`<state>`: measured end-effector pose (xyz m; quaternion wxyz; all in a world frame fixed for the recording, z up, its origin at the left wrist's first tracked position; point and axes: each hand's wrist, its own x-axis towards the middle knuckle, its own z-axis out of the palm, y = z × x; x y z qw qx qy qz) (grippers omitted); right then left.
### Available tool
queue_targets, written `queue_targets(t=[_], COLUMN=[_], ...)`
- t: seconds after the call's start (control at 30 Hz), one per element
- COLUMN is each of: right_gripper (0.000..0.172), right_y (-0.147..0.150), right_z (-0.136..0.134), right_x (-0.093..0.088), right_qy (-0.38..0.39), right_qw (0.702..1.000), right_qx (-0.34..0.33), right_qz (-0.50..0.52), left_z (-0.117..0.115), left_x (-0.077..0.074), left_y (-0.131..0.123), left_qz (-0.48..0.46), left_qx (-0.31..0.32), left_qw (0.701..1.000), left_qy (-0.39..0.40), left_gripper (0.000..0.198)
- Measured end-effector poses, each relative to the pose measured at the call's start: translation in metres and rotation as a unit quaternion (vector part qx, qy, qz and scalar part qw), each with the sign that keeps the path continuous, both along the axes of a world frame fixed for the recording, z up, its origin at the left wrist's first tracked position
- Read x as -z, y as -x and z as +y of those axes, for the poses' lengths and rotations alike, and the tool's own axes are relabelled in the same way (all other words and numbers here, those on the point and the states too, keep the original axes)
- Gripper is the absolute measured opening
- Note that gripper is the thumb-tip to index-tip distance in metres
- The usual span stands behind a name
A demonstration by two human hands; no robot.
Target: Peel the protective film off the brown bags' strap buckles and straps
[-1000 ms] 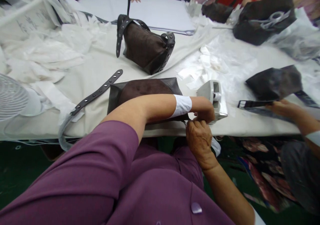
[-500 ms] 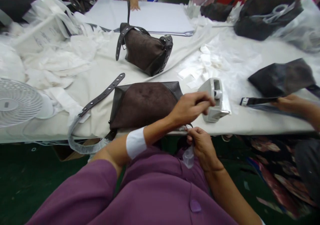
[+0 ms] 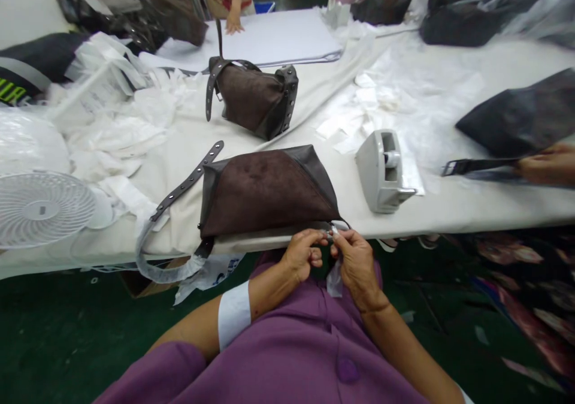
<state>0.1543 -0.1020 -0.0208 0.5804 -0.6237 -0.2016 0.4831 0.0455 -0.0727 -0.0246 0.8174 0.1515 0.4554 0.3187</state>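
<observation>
Hands meet at the near edge of the counter, the left hand curled shut just beside the right hand, whose thumb and fingers pinch a small white tag; a scrap of clear plastic hangs below the right hand. Whether the left hand grips anything is hidden by its fingers. Straight ahead of the hands, and touching the tag's end, a brown suede bag with dark leather corners lies flat, its long axis running left to right along the counter's edge. Its lower right corner is nearest the hands, with the right hand closest to the tag and the left just short of the bag's bottom edge. A studded dark strap runs up and left from the bag across the cream cloth of the counter, and a plastic-sleeved strap droops over the edge. A grey tape dispenser stands to the right, well clear of the hands. Beyond the bag sits a second brown bag, upright, among white wrappers. A co-worker's hand at the right holds a black buckled strap, and green floor shows below.
</observation>
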Motion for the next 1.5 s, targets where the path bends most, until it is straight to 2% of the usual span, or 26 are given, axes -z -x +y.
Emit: queue_targets(t=[0.13,0.3,0.4,0.53,0.77,0.87,1.03,1.2,1.37,1.5], right_gripper=[0.028,0.027,0.027,0.027,0.029,0.029,0.025,0.019,0.012,0.012], right_y=[-0.003,-0.007,-0.008,-0.009,-0.013,-0.014,-0.013,-0.014,-0.019,-0.02], right_z=[-0.002,-0.004,-0.004,-0.004,-0.004,-0.004,-0.004,-0.006,-0.008,-0.008], right_x=[0.003,0.018,0.025,0.027,0.027,0.029,0.03,0.029,0.029,0.028], right_qy=[-0.005,0.001,-0.004,-0.016,-0.023,-0.028,-0.035,-0.026,-0.028,-0.035], right_qw=[0.999,0.995,0.994,0.995,0.995,0.995,0.994,0.985,0.963,0.96], right_qx=[-0.005,-0.003,0.001,-0.005,-0.015,-0.013,-0.015,-0.024,-0.032,-0.034], right_qz=[-0.034,-0.103,-0.113,-0.096,-0.093,-0.094,-0.099,-0.168,-0.265,-0.275], left_z=[0.001,0.003,0.003,-0.001,0.002,0.003,0.0,-0.002,0.002,0.008], left_x=[-0.004,-0.01,-0.008,-0.002,0.007,0.007,0.001,-0.004,-0.02,-0.03], left_y=[-0.003,-0.003,-0.004,-0.005,-0.008,-0.009,-0.009,-0.012,-0.023,-0.027], left_qz=[0.042,0.078,0.084,0.1,0.079,0.063,0.08,0.075,0.078,0.134], left_qx=[-0.042,-0.079,-0.085,-0.065,0.037,0.03,-0.029,-0.069,-0.07,-0.058], left_qw=[0.998,0.993,0.992,0.992,0.996,0.997,0.996,0.994,0.987,0.971], left_qy=[0.001,-0.04,-0.038,-0.038,-0.007,-0.009,-0.023,-0.048,-0.119,-0.192], left_gripper=[0.027,0.025,0.024,0.025,0.027,0.025,0.03,0.031,0.025,0.021])
